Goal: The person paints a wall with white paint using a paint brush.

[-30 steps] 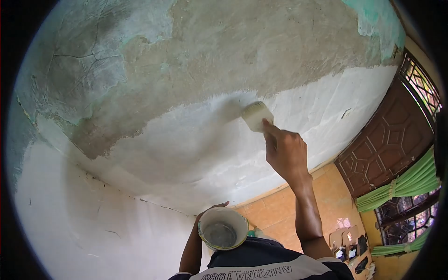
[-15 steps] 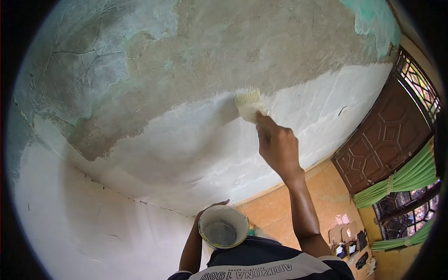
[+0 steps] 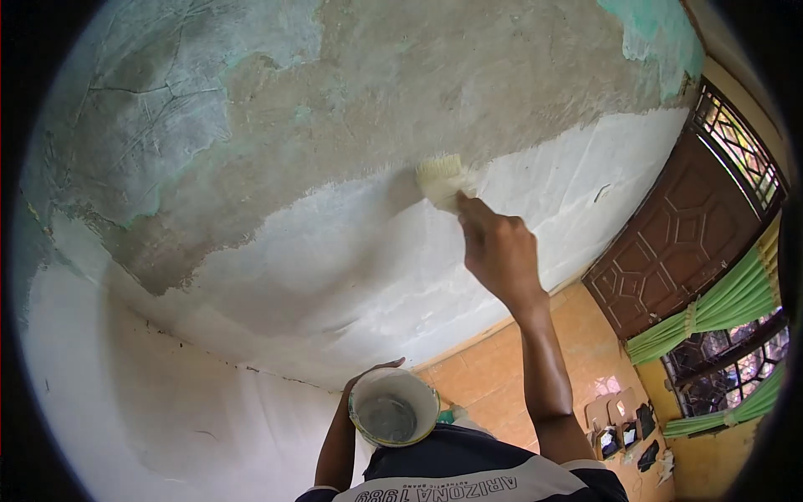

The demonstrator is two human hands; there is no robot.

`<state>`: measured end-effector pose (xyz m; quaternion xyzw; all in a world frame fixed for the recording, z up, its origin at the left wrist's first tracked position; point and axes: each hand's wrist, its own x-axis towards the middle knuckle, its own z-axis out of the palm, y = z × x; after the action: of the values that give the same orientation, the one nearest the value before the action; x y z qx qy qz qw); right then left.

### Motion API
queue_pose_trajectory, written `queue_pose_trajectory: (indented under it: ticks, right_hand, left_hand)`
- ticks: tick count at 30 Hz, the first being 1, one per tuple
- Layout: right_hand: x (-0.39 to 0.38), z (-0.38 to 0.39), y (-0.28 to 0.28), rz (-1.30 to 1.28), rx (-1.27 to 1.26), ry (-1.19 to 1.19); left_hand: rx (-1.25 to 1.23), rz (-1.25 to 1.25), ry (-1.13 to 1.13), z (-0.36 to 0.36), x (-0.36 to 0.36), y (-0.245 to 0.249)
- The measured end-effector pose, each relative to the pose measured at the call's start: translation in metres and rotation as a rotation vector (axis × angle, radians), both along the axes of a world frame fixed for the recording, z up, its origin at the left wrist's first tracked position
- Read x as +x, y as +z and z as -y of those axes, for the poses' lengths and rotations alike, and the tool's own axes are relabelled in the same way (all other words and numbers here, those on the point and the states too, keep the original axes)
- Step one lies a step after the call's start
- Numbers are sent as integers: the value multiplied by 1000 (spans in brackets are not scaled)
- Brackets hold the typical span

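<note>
My right hand (image 3: 502, 251) is closed round the handle of a wide paintbrush (image 3: 442, 180), its pale bristles pressed to the wall (image 3: 360, 125) where fresh white paint meets bare grey-brown plaster. Low in the view, my left hand (image 3: 372, 370) curls round the side of a white paint bucket (image 3: 393, 407) held against my body; most of its fingers are hidden behind the bucket. Some greyish-white paint shows at the bottom of the bucket.
A brown panelled door (image 3: 657, 238) stands at the right, beside a window with green curtains (image 3: 719, 318). Orange floor tiles (image 3: 477, 376) run along the wall's foot. Chairs with dark items (image 3: 619, 427) stand at the lower right. A white side wall (image 3: 167, 402) meets the painted wall at left.
The view has shifted slightly. The brush stays near the paint's upper edge, its bristles now looking more pressed together. Both hands keep their holds.
</note>
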<state>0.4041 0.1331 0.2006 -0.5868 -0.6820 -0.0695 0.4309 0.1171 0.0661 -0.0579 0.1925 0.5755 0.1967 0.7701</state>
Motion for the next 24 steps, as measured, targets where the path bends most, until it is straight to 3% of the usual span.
queue_pose_trajectory:
  ticks: [6, 8, 11, 13, 14, 16, 18, 24]
  right_hand:
    - [7, 19, 8, 68, -55, -23]
    - [4, 17, 15, -90, 59, -76]
    - [-4, 2, -3, -59, 101, -68]
    - [-10, -1, -14, -25, 56, -57]
    - [-9, 4, -15, -24, 59, -56]
    - [-3, 16, -12, 73, -110, -47]
    - [2, 23, -11, 81, -127, -32]
    - [-6, 12, -1, -176, 98, -55]
  left_hand:
    - [-152, -22, -82, -12, -13, -18]
    - [-163, -32, -69, -13, -15, -16]
    - [-178, 18, -104, -3, -15, -2]
    - [76, -61, 1, 11, -10, 16]
    - [79, -60, 2, 7, -12, 14]
    - [-133, 0, -67, -1, -17, 6]
    - [-147, 3, -58, 0, -22, -5]
    - [-184, 12, -87, 3, -20, 8]
